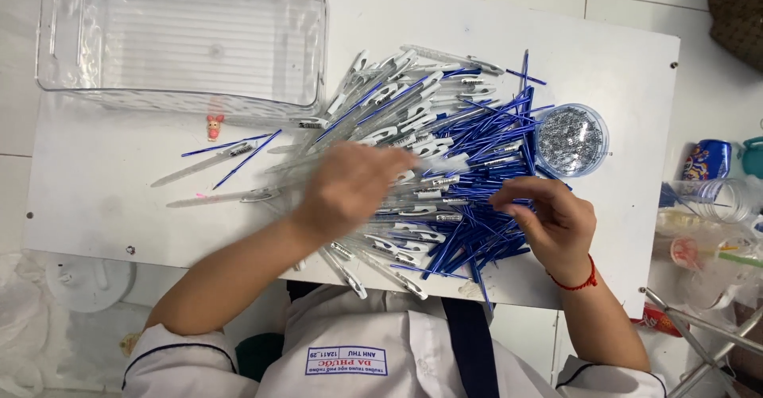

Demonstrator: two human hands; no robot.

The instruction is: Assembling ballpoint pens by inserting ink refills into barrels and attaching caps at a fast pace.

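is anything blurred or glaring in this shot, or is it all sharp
Head view: the left hand is smeared by motion blur over the pen pile; the right hand is sharper; lighting is even and soft, with only faint glare on the clear plastic bin and white board.

A heap of clear pen barrels and thin blue refills (445, 152) is being spread at frame centre on the flat white board (95, 199); the clear rectangular plastic bin (183, 44) is being kept upper left, the round clear tub of small metal springs (571, 140) right of the heap.

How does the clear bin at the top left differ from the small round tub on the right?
The clear bin is large, rectangular and looks empty; the round tub is small, circular and filled with tiny silvery parts. The bin sits apart from the pen pile; the tub touches its blue refills. Both are see-through plastic on the white board.
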